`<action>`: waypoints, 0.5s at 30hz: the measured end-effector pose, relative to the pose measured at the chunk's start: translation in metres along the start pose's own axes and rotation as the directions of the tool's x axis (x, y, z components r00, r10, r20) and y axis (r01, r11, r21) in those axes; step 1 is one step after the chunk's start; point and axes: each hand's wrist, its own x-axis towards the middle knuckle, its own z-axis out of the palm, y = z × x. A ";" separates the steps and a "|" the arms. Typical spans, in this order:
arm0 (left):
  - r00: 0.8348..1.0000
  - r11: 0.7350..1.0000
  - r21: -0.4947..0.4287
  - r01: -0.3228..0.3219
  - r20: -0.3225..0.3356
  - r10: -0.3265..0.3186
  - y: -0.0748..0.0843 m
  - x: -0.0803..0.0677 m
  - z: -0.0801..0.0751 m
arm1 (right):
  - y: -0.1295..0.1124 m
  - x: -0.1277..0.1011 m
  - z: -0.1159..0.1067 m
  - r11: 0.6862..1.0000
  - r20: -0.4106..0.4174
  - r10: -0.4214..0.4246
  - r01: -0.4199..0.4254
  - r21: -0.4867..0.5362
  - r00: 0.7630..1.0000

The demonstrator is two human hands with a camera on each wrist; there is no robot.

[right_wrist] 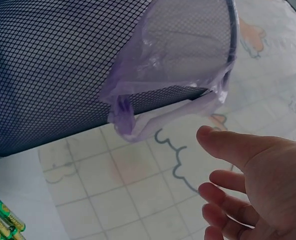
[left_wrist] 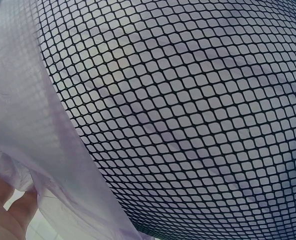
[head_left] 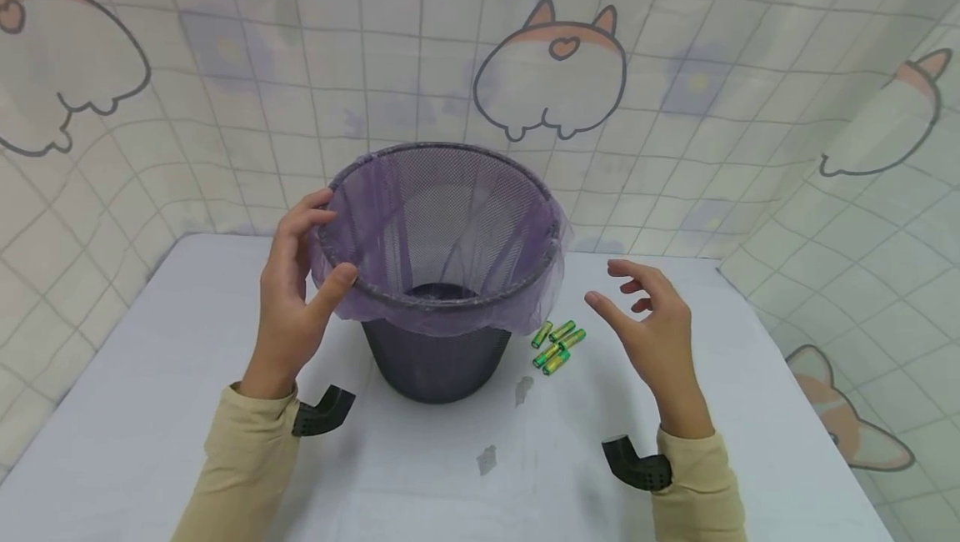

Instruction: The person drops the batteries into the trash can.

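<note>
A dark mesh wastebasket (head_left: 438, 358) stands in the middle of the white table, lined with a thin purple bag (head_left: 450, 313) folded over its rim. My left hand (head_left: 296, 292) holds the rim on the left, thumb on the near edge and fingers curled over the top. In the left wrist view the mesh wall (left_wrist: 187, 115) and the bag's overhang (left_wrist: 43, 150) fill the frame. My right hand (head_left: 652, 321) hovers open to the right of the basket, touching nothing; in the right wrist view its fingers (right_wrist: 232, 147) are below the bag's hanging edge (right_wrist: 133, 125).
Several green and yellow batteries (head_left: 557, 344) lie on the table (head_left: 150, 409) just right of the basket's base, also seen at lower left in the right wrist view as batteries (right_wrist: 5, 220). Two small scuffs mark the table near the front. A patterned tiled curtain (head_left: 675, 108) surrounds the table.
</note>
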 end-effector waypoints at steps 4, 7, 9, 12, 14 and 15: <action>1.000 1.000 0.012 0.007 0.000 -0.007 0.000 -0.001 0.000 | 0.005 -0.001 0.003 1.000 0.012 0.019 -0.019 -0.013 1.000; 1.000 1.000 0.021 0.010 0.003 -0.011 0.000 -0.001 -0.001 | 0.008 -0.003 0.004 0.999 0.020 0.038 -0.038 -0.020 0.999; 1.000 1.000 0.025 0.014 0.003 -0.014 0.000 -0.001 -0.001 | 0.010 -0.004 0.004 0.998 0.026 0.053 -0.052 -0.028 0.998; 1.000 1.000 0.024 0.014 0.003 -0.014 0.000 -0.001 0.000 | 0.015 -0.006 0.005 0.996 0.038 0.075 -0.073 -0.044 0.996; 1.000 1.000 0.020 0.013 0.001 -0.013 -0.001 -0.001 0.000 | 0.017 -0.006 0.006 0.995 0.046 0.087 -0.085 -0.055 0.995; 1.000 1.000 0.015 0.011 0.001 -0.011 -0.001 -0.001 0.000 | 0.018 -0.007 0.006 0.994 0.049 0.091 -0.088 -0.062 0.995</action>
